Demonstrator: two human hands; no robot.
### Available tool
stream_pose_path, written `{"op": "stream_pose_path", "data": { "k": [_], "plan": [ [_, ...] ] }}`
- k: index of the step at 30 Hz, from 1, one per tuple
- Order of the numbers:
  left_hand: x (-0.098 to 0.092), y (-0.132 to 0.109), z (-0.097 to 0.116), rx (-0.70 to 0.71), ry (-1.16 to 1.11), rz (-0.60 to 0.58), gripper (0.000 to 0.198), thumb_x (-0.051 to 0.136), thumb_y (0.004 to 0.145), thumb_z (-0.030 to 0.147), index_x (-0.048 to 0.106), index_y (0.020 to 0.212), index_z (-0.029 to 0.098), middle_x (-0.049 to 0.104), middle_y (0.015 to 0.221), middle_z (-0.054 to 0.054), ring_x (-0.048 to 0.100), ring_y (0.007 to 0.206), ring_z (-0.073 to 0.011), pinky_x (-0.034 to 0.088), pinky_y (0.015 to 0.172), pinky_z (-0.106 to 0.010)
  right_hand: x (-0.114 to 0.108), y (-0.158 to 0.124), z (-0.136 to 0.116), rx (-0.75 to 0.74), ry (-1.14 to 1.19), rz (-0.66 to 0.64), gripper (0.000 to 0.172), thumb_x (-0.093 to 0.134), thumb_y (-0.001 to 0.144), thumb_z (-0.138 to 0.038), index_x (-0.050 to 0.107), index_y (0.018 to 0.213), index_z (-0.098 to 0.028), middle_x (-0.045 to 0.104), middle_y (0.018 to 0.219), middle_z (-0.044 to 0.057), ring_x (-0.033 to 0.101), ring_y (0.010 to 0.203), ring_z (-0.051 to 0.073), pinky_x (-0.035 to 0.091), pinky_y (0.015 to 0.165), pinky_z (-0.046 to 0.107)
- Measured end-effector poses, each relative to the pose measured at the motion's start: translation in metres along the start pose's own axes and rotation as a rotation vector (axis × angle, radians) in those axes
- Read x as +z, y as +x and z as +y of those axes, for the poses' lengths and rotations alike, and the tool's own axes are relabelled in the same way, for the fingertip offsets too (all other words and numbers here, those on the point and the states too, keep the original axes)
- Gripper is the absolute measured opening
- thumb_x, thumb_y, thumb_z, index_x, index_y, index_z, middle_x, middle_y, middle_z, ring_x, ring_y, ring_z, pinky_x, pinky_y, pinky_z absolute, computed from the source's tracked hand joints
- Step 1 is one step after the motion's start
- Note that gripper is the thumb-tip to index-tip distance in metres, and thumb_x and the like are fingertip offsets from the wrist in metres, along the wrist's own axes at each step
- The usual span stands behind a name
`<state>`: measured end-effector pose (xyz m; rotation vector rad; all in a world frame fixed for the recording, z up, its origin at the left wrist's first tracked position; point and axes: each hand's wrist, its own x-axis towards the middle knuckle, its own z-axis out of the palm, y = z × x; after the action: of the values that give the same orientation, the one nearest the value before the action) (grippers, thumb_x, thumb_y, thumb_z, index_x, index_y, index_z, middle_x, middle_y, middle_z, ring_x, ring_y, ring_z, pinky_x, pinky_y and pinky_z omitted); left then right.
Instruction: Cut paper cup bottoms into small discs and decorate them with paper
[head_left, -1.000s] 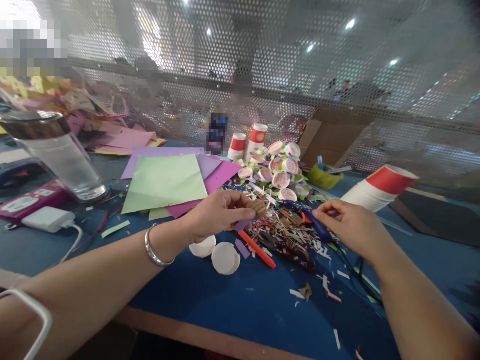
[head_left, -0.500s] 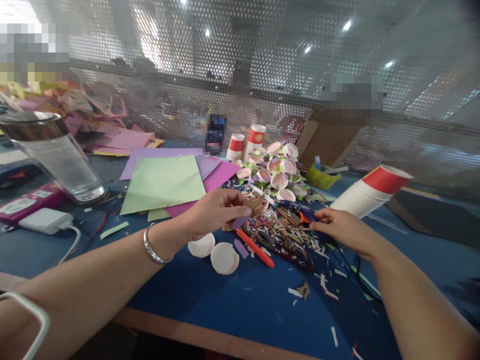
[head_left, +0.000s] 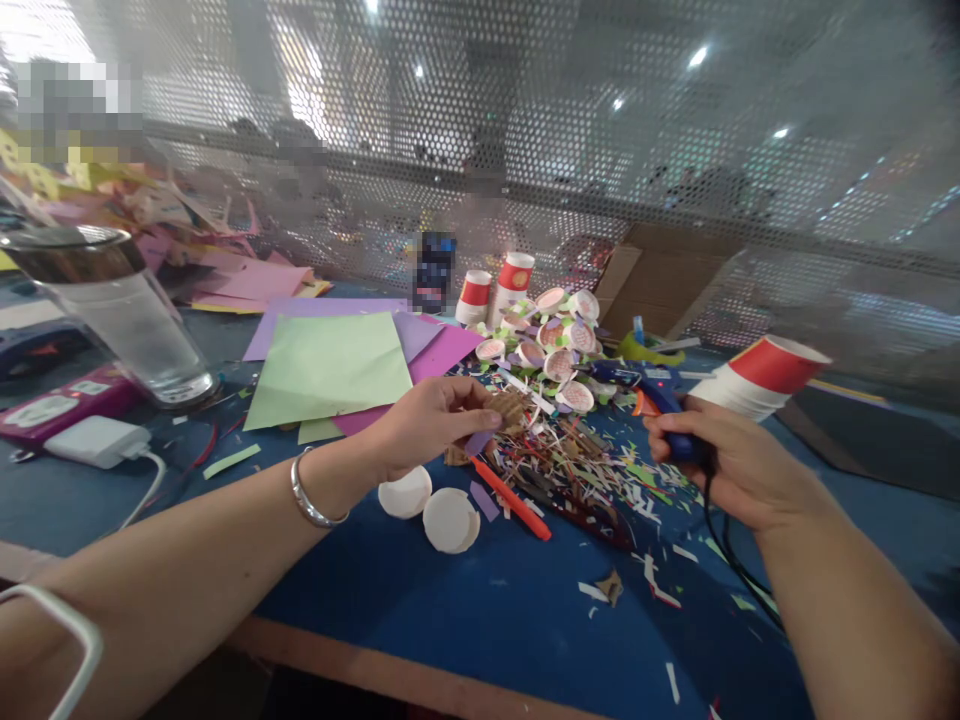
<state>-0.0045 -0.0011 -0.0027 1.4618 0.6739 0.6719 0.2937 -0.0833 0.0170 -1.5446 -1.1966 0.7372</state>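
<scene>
My left hand point(head_left: 442, 425) pinches a small piece of corrugated cardboard point(head_left: 508, 412), with a bit of purple paper point(head_left: 478, 443) under the thumb. In my right hand point(head_left: 724, 455) is a blue glue gun point(head_left: 679, 425) with an orange trigger, raised above the table and pointing left. Its black cord point(head_left: 724, 540) hangs down behind. Below my left hand lie two white paper discs point(head_left: 450, 520) and an orange-red pen point(head_left: 514, 498). Beyond the hands rises a heap of small white cup bottoms point(head_left: 559, 362) with green and purple paper bits.
Paper scraps point(head_left: 592, 460) cover the middle of the blue table point(head_left: 465, 620). Green paper sheets point(head_left: 330, 365) lie left of centre. A glass bottle point(head_left: 139, 325) and white charger point(head_left: 97, 440) stand left. A stack of paper cups point(head_left: 776, 375) leans at right, near a cardboard box point(head_left: 667, 280).
My right hand has lifted the glue gun up off the scrap pile and turned it to point left. The left hand with the cardboard has stayed almost still.
</scene>
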Motion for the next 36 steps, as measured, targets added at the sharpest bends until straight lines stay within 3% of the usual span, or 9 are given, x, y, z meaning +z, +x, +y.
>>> {"op": "stream_pose_path", "data": {
  "k": [6,10,16,20,23,30,36],
  "plan": [
    [0.000,0.001,-0.002,0.009,-0.029,0.001,0.015,0.068,0.088,0.027,0.060,0.084,0.015,0.062,0.061,0.002,0.054,0.052,-0.0071,0.040,0.054,-0.024,0.003,-0.007,-0.007,0.145,0.185,-0.082,0.032,0.077,0.074,-0.040,0.054,0.068,-0.021,0.049,0.063,0.000,0.045,0.057,0.012,0.032,0.041,0.025],
    [0.001,0.000,-0.002,-0.009,-0.020,-0.015,0.017,0.071,0.086,0.030,0.062,0.086,0.015,0.061,0.063,0.002,0.053,0.053,-0.0071,0.041,0.054,-0.024,0.009,-0.014,-0.011,0.178,0.234,-0.132,0.034,0.080,0.075,-0.042,0.055,0.067,-0.020,0.050,0.062,0.001,0.046,0.058,0.013,0.020,0.039,0.024],
    [0.003,-0.001,0.001,0.018,-0.044,-0.062,0.018,0.068,0.089,0.029,0.059,0.083,0.015,0.066,0.068,-0.001,0.053,0.056,-0.0073,0.037,0.054,-0.024,0.020,-0.022,-0.016,0.146,0.320,-0.212,0.037,0.079,0.078,-0.046,0.053,0.068,-0.021,0.047,0.062,-0.001,0.043,0.056,0.013,0.025,0.042,0.026],
    [0.002,0.000,0.001,-0.013,-0.013,-0.018,0.018,0.068,0.088,0.031,0.061,0.087,0.014,0.069,0.071,-0.004,0.053,0.054,-0.0074,0.038,0.054,-0.024,0.029,-0.026,-0.019,0.132,0.317,-0.235,0.031,0.079,0.077,-0.045,0.059,0.081,-0.022,0.044,0.059,-0.004,0.041,0.053,0.013,0.027,0.043,0.027],
    [0.001,0.001,0.000,-0.029,0.007,0.013,0.018,0.069,0.086,0.030,0.063,0.089,0.014,0.070,0.073,-0.005,0.056,0.057,-0.0088,0.040,0.054,-0.024,0.032,-0.028,-0.018,0.114,0.277,-0.265,0.028,0.078,0.079,-0.041,0.060,0.076,-0.021,0.046,0.056,-0.003,0.042,0.053,0.013,0.035,0.049,0.028],
    [0.000,0.001,-0.002,0.021,0.072,0.047,0.014,0.068,0.083,0.026,0.065,0.086,0.013,0.067,0.066,-0.002,0.055,0.055,-0.0087,0.044,0.058,-0.025,0.032,-0.025,-0.006,-0.085,-0.150,-0.246,0.044,0.065,0.087,-0.049,0.056,0.053,-0.022,0.055,0.057,0.002,0.049,0.058,0.016,0.040,0.058,0.029],
    [-0.002,0.001,-0.002,0.026,0.226,0.093,0.016,0.068,0.080,0.025,0.068,0.090,0.013,0.062,0.065,0.000,0.055,0.056,-0.0106,0.045,0.058,-0.027,0.033,-0.025,-0.006,-0.236,-0.519,-0.160,0.041,0.058,0.084,-0.048,0.056,0.051,-0.023,0.060,0.053,0.003,0.053,0.053,0.018,0.042,0.054,0.031]
  ]
}}
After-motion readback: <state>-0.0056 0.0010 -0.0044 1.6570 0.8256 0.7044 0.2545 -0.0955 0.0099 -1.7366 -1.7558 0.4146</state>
